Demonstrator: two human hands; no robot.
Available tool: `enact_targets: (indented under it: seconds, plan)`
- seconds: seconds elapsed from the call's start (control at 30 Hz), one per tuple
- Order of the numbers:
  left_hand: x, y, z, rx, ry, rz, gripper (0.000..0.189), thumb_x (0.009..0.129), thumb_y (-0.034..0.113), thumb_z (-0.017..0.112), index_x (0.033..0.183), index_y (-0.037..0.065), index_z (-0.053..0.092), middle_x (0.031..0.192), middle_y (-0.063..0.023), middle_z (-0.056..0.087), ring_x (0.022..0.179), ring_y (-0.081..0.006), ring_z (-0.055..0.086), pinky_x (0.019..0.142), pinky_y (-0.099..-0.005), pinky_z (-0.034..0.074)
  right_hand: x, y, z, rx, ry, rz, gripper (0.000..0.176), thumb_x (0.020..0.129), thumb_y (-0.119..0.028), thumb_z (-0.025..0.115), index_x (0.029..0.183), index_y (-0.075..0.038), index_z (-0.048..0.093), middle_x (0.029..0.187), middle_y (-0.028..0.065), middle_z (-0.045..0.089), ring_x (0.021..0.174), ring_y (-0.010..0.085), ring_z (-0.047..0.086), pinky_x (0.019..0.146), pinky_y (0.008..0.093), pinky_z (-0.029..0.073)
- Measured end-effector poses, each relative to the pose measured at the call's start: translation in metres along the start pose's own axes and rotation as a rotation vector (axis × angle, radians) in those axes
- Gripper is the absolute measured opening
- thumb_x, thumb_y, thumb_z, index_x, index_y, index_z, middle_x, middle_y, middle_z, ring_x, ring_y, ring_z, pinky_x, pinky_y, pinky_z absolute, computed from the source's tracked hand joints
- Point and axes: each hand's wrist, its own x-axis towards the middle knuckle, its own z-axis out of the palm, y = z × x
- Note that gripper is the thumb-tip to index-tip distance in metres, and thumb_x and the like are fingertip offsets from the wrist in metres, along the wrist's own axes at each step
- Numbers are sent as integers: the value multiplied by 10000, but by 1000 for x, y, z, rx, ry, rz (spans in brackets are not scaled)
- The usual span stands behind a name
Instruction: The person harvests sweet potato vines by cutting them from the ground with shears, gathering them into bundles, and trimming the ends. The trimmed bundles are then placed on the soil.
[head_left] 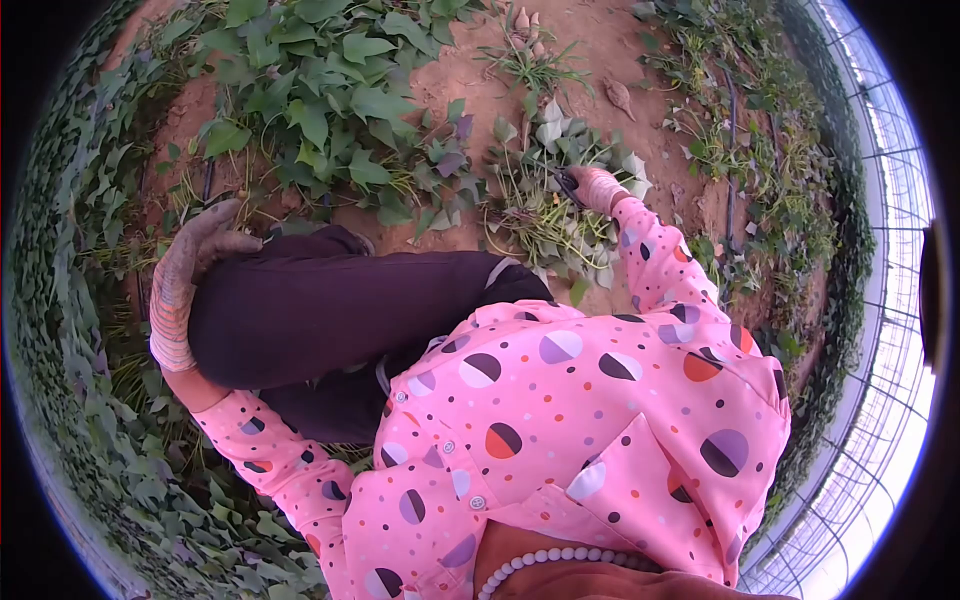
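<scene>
My left hand (205, 245), in a soil-stained glove with a striped cuff, is against my bent knee (235, 320). Its fingers are stretched out with nothing in them. On the other side, my right hand (595, 188), also gloved, reaches down to a heap of sweet potato vines (550, 225) with wilting leaves and pale stems. The fingers of that hand are closed round a small dark tool (566, 184); its working end is hidden among the stems.
Several dug sweet potatoes (522, 28) lie on the bare soil ahead, and a single sweet potato (620, 97) is nearer. Leafy vines (330, 90) grow at the front left. A dark drip hose (732, 150) runs along the right-hand row, beside a greenhouse wall (885, 300).
</scene>
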Motion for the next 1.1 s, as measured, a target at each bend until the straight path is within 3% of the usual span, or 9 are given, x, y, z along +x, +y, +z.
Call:
enact_targets:
  seconds: [0.3,0.5,0.63,0.7,0.77,0.83,0.9,1.03,1.1]
  plan:
    - [10,13,-4,108,3,-149,540,955,421,479,1292,0,522,1011,-127,659,972,-171,592,879,-290,442,-21,-15,-206,-284,339,4,329,832,-263,583,1062,-31,616,964,232,653,925,421,602,794,435,487]
    - [33,39,22,469,26,199,654,769,85,748,1351,16,458,1309,-124,542,1231,-245,507,1059,-373,381,-103,-196,-302,269,598,-592,178,806,-184,719,903,-56,641,713,8,606,612,93,560,543,264,458]
    - [59,62,42,582,74,687,967,661,226,863,1439,37,321,1432,-121,408,1292,-230,425,1065,-390,362,-122,-294,-309,766,198,-799,201,784,-131,729,946,-39,654,745,27,630,686,112,593,643,268,493]
    - [66,73,54,647,172,852,840,677,204,851,1356,-2,403,1335,-128,498,1250,-220,474,1055,-325,381,-99,-331,-292,684,281,-1215,396,776,-366,724,999,-46,656,728,112,634,643,178,599,620,317,494]
    - [65,80,44,515,171,359,679,746,233,803,1274,-23,461,1234,-128,565,1106,-212,579,966,-278,455,-98,-370,-279,773,376,-1309,355,770,-356,736,952,-58,673,690,84,626,615,150,597,579,319,485]
    - [58,65,14,461,315,490,490,828,171,716,1225,-18,500,1103,-85,641,967,-158,641,851,-264,509,-78,-394,-272,857,418,-1416,322,790,-333,729,932,-48,677,691,58,640,617,117,605,572,285,484]
    - [38,49,-21,385,463,485,405,853,96,678,1209,-21,523,1034,-62,676,933,-125,651,811,-272,513,-85,-392,-266,1062,130,-1234,271,821,-292,714,923,-43,681,722,36,660,635,99,618,584,268,497]
    - [-40,27,-92,689,1077,473,333,853,140,683,1125,-33,602,1046,-83,682,847,-129,649,764,-268,505,-40,-337,-240,1105,242,-977,282,839,-291,683,964,-38,663,797,25,678,668,90,636,618,237,506]
    - [-112,-64,-226,1297,899,494,401,888,130,601,1244,-41,532,1218,-109,602,823,-134,643,739,-269,517,-16,-282,-207,996,331,-721,301,853,-309,656,980,-37,650,795,14,669,685,78,614,596,239,481]
